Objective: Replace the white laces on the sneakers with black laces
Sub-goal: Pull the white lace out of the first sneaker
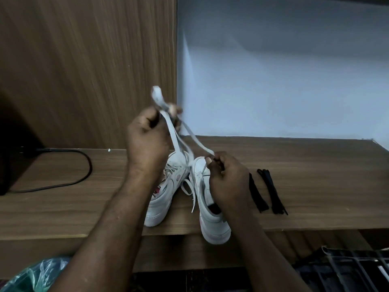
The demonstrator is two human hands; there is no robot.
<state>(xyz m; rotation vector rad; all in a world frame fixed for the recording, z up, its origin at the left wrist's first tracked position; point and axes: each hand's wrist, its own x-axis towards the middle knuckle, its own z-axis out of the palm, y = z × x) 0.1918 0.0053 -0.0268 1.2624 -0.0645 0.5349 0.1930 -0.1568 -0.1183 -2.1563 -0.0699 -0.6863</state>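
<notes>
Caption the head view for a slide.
Left hand and right hand hold a white lace above two sneakers on a table; black laces lie beside.

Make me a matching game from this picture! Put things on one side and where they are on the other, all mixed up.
Things:
1. white lace
2. black laces
3. black cable
4. green plastic bag

Places:
A. lying on the table, left side
B. bottom left corner, below the table edge
C. held up, gripped by the left hand and pinched by the right hand
D. lying on the table, right of the sneakers

Pairs: 1-C, 2-D, 3-A, 4-B.
</notes>
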